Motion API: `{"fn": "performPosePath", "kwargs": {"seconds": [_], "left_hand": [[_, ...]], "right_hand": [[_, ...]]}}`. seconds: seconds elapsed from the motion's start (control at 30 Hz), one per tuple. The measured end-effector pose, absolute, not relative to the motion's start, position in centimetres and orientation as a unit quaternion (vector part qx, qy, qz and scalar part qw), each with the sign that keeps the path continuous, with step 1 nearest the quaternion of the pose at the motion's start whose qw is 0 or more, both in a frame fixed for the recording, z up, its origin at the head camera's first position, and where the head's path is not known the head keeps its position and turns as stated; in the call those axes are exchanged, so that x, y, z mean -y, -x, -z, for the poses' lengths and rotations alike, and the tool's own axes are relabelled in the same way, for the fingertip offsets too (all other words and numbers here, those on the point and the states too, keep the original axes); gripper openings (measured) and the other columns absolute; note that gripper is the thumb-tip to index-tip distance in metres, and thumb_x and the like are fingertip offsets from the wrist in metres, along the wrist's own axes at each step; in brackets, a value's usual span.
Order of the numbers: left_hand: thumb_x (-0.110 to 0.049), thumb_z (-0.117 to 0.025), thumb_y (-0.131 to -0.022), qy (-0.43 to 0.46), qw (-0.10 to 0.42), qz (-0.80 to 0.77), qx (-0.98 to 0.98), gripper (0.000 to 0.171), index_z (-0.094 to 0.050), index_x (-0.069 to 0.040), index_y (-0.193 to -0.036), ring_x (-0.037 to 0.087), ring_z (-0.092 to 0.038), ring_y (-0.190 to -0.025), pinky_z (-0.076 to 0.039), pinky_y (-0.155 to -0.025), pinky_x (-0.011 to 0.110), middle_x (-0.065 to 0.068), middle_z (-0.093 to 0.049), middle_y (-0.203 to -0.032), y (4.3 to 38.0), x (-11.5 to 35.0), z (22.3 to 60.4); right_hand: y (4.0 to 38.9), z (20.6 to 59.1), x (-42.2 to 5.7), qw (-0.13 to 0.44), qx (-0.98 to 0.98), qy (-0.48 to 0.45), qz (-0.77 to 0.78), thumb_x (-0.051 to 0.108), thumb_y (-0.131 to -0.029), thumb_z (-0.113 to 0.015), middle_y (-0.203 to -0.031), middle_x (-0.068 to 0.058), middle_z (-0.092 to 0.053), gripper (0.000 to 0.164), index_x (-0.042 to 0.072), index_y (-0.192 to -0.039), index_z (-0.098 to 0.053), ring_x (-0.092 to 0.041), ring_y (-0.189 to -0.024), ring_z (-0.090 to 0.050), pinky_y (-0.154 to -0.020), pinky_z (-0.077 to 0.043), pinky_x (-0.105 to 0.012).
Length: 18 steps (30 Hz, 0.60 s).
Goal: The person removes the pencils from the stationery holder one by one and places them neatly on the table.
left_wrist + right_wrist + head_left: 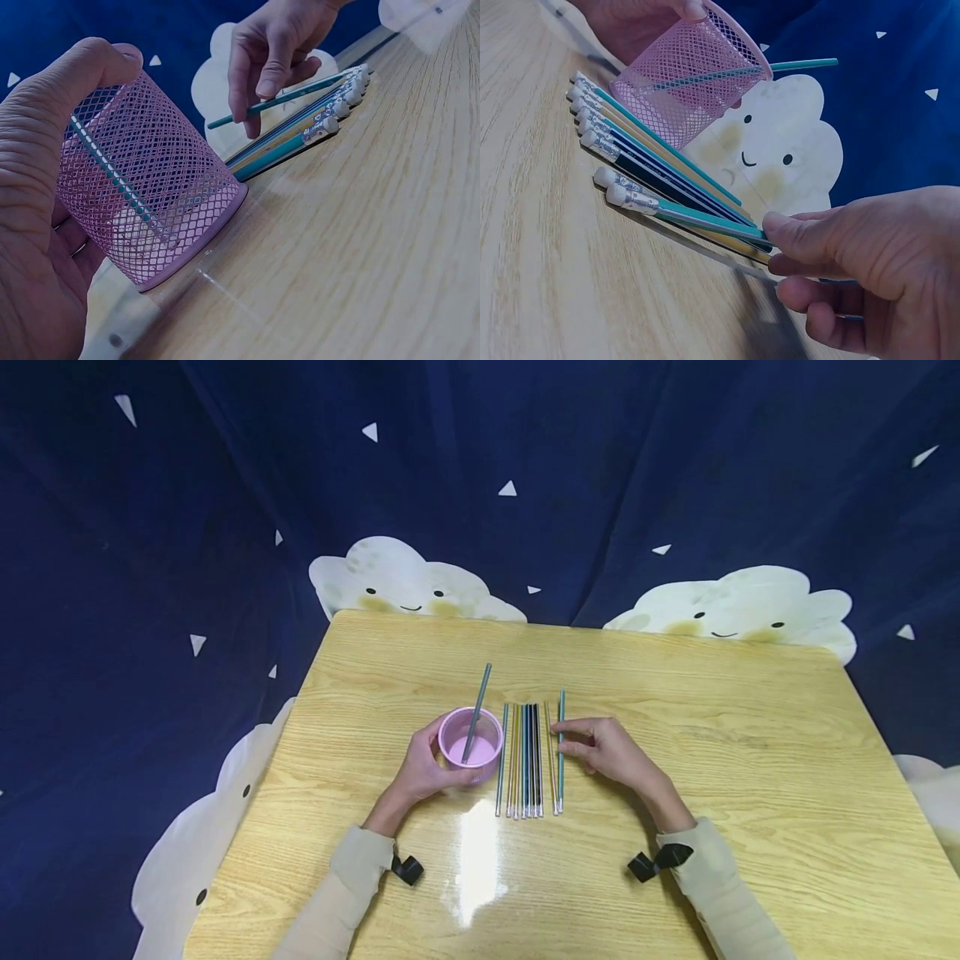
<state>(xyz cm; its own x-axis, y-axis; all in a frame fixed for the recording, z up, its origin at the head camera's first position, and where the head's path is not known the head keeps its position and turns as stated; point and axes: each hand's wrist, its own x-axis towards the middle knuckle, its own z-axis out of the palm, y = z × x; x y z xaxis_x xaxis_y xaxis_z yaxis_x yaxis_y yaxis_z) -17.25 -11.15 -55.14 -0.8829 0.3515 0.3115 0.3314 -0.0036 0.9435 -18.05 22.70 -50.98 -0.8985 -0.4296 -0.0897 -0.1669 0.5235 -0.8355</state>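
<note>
My left hand (424, 768) grips a pink mesh pencil cup (161, 180) from its left side, thumb near the rim. One green pencil (477, 710) leans inside the cup and sticks out above the rim. To the right, my right hand (611, 749) pinches another green pencil (697, 217) between thumb and fingers. Its eraser end is low, beside a yellow pencil (551, 760), and its far end is raised in the left wrist view. Between the hands lies a row of several pencils (525, 760) in green, yellow and dark colours, white eraser ends toward me.
The wooden table (750, 735) has a bright glare patch in front of the cup. Behind it hangs a dark blue curtain (465, 443) with white triangles and smiling clouds (405, 581). Black straps with small cameras (660, 862) sit on both wrists.
</note>
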Motion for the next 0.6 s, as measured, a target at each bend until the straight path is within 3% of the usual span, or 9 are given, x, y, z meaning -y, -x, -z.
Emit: {"fn": "performPosePath", "kwargs": {"seconds": [0.17,0.33,0.47,0.57,0.6], "left_hand": [[-0.006,-0.094,-0.065,-0.238,0.014,-0.67,-0.703,0.088,-0.057,-0.002,-0.144,0.037,-0.063,-0.123,-0.051,-0.112,0.048,0.024,-0.066,-0.134,17.21,11.16,55.04],[-0.005,-0.093,-0.065,-0.235,0.018,-0.675,-0.699,0.087,-0.057,-0.001,-0.144,0.041,-0.062,-0.124,-0.049,-0.112,0.052,0.026,-0.065,-0.135,17.14,11.13,54.96],[-0.007,-0.093,-0.065,-0.233,0.02,-0.673,-0.701,0.087,-0.057,0.0,-0.144,0.04,-0.062,-0.124,-0.049,-0.112,0.052,0.027,-0.065,-0.135,17.1,11.1,54.93],[-0.009,-0.093,-0.065,-0.234,0.017,-0.67,-0.704,0.088,-0.056,0.0,-0.144,0.037,-0.062,-0.124,-0.049,-0.112,0.052,0.027,-0.064,-0.134,17.13,11.11,54.92],[-0.01,-0.093,-0.064,-0.234,0.017,-0.669,-0.705,0.088,-0.056,0.0,-0.144,0.035,-0.062,-0.124,-0.049,-0.112,0.052,0.027,-0.064,-0.134,17.14,11.12,54.92]], "right_hand": [[17.94,50.78,-22.61,0.143,-0.869,0.178,0.44,0.014,-0.098,-0.073,-0.087,-0.008,-0.077,0.036,0.004,-0.133,-0.07,-0.014,-0.041,-0.048,-0.04,-0.037,-0.021],[17.92,50.83,-22.52,0.139,-0.878,0.179,0.421,0.017,-0.098,-0.074,-0.063,-0.006,-0.068,0.035,0.007,-0.131,-0.072,-0.013,-0.041,-0.049,-0.042,-0.039,-0.022],[17.82,50.85,-22.39,0.1,-0.903,0.19,0.373,0.023,-0.096,-0.076,-0.09,-0.008,-0.079,0.032,0.011,-0.127,-0.076,-0.013,-0.041,-0.055,-0.057,-0.052,-0.026],[17.74,50.72,-22.24,0.072,-0.917,0.195,0.339,0.025,-0.096,-0.077,-0.117,-0.007,-0.078,0.031,0.014,-0.125,-0.077,-0.01,-0.042,-0.058,-0.07,-0.055,-0.03],[17.72,50.68,-22.19,0.069,-0.919,0.196,0.335,0.026,-0.096,-0.077,-0.119,-0.007,-0.077,0.031,0.014,-0.125,-0.077,-0.009,-0.042,-0.057,-0.071,-0.055,-0.03]]}}
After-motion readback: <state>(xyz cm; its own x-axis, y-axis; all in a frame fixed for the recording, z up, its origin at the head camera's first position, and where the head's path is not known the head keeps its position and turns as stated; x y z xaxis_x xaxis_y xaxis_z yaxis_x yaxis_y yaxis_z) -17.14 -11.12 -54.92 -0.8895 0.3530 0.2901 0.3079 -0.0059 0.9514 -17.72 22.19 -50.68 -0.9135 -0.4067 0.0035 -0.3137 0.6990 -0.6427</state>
